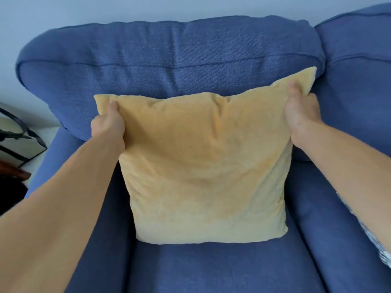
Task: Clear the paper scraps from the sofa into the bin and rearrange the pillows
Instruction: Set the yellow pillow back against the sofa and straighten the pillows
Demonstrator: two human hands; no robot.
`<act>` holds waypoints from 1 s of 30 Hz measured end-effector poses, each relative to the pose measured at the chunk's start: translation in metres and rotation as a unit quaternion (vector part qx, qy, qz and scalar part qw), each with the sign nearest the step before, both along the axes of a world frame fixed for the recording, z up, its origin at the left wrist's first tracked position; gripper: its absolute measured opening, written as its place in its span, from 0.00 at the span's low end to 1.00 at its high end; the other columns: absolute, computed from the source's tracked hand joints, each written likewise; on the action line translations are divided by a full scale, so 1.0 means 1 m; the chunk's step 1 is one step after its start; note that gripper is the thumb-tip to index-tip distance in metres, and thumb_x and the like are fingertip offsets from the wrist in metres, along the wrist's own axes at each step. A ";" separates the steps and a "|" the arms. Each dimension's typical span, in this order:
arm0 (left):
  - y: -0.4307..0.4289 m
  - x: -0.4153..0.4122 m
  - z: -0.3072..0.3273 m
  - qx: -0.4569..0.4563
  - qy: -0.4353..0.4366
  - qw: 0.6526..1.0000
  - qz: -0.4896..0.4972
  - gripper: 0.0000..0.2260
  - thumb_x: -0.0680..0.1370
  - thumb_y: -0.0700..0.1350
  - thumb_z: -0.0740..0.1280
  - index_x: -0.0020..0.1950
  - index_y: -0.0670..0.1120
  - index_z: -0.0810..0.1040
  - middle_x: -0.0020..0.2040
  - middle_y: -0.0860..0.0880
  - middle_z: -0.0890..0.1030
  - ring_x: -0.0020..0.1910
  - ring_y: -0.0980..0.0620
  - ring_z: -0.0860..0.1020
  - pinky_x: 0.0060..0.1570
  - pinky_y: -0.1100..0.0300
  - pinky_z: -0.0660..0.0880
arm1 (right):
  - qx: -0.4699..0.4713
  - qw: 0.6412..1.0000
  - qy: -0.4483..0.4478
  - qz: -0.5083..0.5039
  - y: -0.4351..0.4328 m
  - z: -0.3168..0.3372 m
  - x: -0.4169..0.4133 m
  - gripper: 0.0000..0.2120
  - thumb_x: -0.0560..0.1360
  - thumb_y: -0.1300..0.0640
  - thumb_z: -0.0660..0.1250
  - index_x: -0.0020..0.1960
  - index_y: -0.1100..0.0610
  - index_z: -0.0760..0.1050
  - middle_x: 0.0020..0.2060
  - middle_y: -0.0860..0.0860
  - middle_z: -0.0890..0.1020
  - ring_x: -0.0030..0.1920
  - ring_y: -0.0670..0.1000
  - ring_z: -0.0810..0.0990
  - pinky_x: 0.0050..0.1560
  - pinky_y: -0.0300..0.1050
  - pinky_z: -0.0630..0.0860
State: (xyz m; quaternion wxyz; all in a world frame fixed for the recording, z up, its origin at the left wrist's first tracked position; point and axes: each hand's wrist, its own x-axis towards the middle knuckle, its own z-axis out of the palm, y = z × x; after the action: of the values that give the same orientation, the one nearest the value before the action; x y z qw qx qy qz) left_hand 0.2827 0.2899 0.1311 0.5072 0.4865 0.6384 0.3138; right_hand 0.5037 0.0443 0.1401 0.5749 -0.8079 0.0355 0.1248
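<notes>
A yellow pillow [203, 166] stands upright on the seat of a blue sofa [169, 60], its lower edge resting on the seat cushion [211, 267] and its top leaning toward the back cushion. Both hands hold it by the upper corners. The left hand [108, 123] is closed around the top left corner, thumb on the front of the fabric and the fingers tucked behind, out of sight. The right hand [300, 115] grips the top right corner the same way — thumb pressed on the front, fingers wrapped behind — and that corner is pulled up higher than the left one, so the top edge slants. The fabric creases and dips between the two grips.

At the far left, beside the sofa arm, sits a pale bag [19, 138] with dark trim (only partly in view). At the lower right edge a strip of patterned cloth [378, 248] shows under the right forearm — what it belongs to cannot be told.
</notes>
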 end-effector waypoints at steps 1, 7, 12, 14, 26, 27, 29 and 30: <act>0.003 0.001 -0.001 0.010 0.017 1.000 0.015 0.25 0.79 0.57 0.60 0.72 0.46 0.68 0.66 0.48 0.73 0.63 0.47 0.72 0.63 0.54 0.69 | -0.028 0.999 -0.014 -0.009 0.003 0.000 0.002 0.28 0.79 0.39 0.54 0.70 0.56 0.66 0.62 0.52 0.75 0.58 0.55 0.74 0.56 0.46 0.67; -0.002 0.000 -0.009 0.131 0.097 0.986 0.023 0.22 0.80 0.54 0.57 0.71 0.46 0.66 0.66 0.48 0.70 0.63 0.46 0.71 0.64 0.51 0.67 | -0.092 0.992 -0.090 -0.010 -0.002 -0.003 0.003 0.26 0.79 0.44 0.58 0.71 0.57 0.61 0.69 0.54 0.68 0.66 0.57 0.70 0.61 0.48 0.66; -0.045 -0.002 -0.013 0.427 0.216 0.860 -0.176 0.31 0.78 0.59 0.55 0.77 0.46 0.58 0.77 0.46 0.60 0.76 0.46 0.57 0.74 0.46 0.52 | -0.237 0.862 -0.429 0.127 -0.004 -0.003 -0.026 0.38 0.74 0.40 0.59 0.77 0.58 0.54 0.75 0.56 0.58 0.76 0.59 0.55 0.71 0.61 0.55; -0.063 0.005 -0.017 0.473 0.241 0.795 -0.293 0.32 0.77 0.63 0.52 0.77 0.49 0.59 0.77 0.47 0.61 0.77 0.47 0.55 0.74 0.45 0.50 | -0.291 0.795 -0.481 0.229 0.007 -0.007 -0.043 0.38 0.73 0.34 0.54 0.76 0.54 0.59 0.75 0.56 0.61 0.76 0.61 0.55 0.70 0.65 0.53; -0.043 -0.010 -0.028 0.427 0.379 0.738 -0.359 0.41 0.67 0.78 0.48 0.76 0.60 0.59 0.77 0.52 0.59 0.78 0.47 0.50 0.69 0.31 0.49 | -0.428 0.735 -0.407 0.333 -0.005 -0.022 -0.020 0.49 0.61 0.21 0.44 0.76 0.45 0.56 0.75 0.53 0.61 0.77 0.57 0.52 0.68 0.75 0.48; -0.044 -0.012 -0.028 0.427 0.381 0.738 -0.358 0.40 0.68 0.78 0.48 0.76 0.60 0.59 0.77 0.52 0.59 0.78 0.47 0.50 0.69 0.31 0.49 | -0.426 0.737 -0.405 0.334 -0.006 -0.022 -0.021 0.49 0.61 0.21 0.44 0.76 0.45 0.56 0.75 0.53 0.60 0.77 0.57 0.52 0.68 0.75 0.48; -0.046 -0.016 -0.025 0.425 0.389 0.734 -0.360 0.41 0.68 0.78 0.48 0.76 0.60 0.58 0.77 0.51 0.59 0.78 0.47 0.51 0.69 0.31 0.50 | -0.424 0.738 -0.400 0.339 -0.009 -0.019 -0.023 0.49 0.61 0.20 0.45 0.76 0.45 0.56 0.75 0.53 0.60 0.77 0.57 0.51 0.68 0.75 0.48; -0.048 -0.018 -0.021 0.424 0.390 0.732 -0.363 0.41 0.68 0.78 0.47 0.76 0.60 0.58 0.77 0.51 0.59 0.78 0.46 0.51 0.69 0.31 0.51 | -0.419 0.741 -0.400 0.341 -0.011 -0.015 -0.025 0.49 0.61 0.20 0.45 0.76 0.45 0.56 0.75 0.53 0.60 0.77 0.58 0.52 0.68 0.74 0.48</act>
State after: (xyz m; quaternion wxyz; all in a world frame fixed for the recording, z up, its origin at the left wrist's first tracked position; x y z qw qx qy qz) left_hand 0.2645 0.2424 0.1103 0.0305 0.9256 0.3557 0.1262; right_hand 0.4788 0.0331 0.1250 0.0589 -0.9013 -0.4263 -0.0494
